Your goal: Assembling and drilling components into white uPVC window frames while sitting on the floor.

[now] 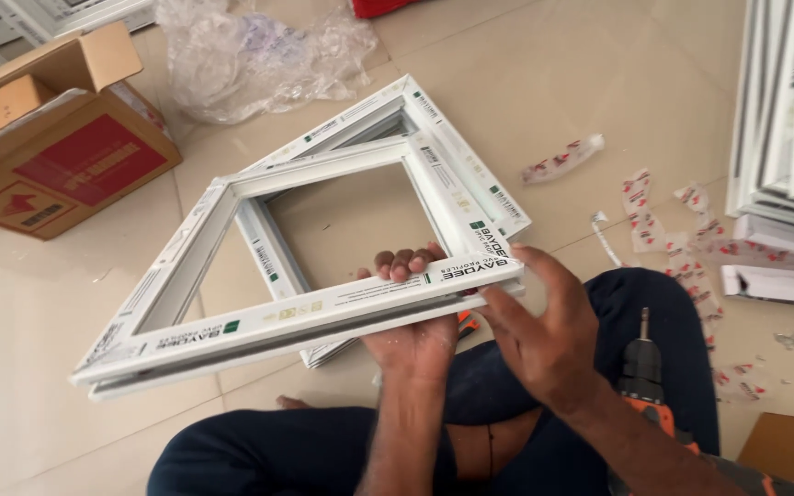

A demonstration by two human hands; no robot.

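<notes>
Pale beige floor tiles (pixel 39 312) fill most of the view, and the person sits on them in dark blue trousers with legs folded.

Left hand (pixel 413 321) comes up from underneath, palm under the near rail of a white plastic window frame with a rectangular opening (pixel 259 321); its fingertips (pixel 403 264) curl up over the inner edge, so it's clamped on that rail. Right hand (pixel 541 332) is at the frame's right corner, fingers spread and fairly straight, pressed against the end of the rail. Can't really tell if it's gripping or just resting flat against it.

So the frame's held up off the floor above the lap, tilted, near rail towards the camera. It still has protective film with printed strips and little green marks on it. A second white frame of the same kind (pixel 470 156) sits behind and under it.

An orange and black cordless drill (pixel 645 386) lies by the right forearm, bit pointing up. Open cardboard box with a red label (pixel 57 156) upper left, crumpled clear plastic wrap (pixel 259 55) up top, peeled film scraps with red print (pixel 682 248) scattered right, near a stack of white profile lengths (pixel 783 119).
</notes>
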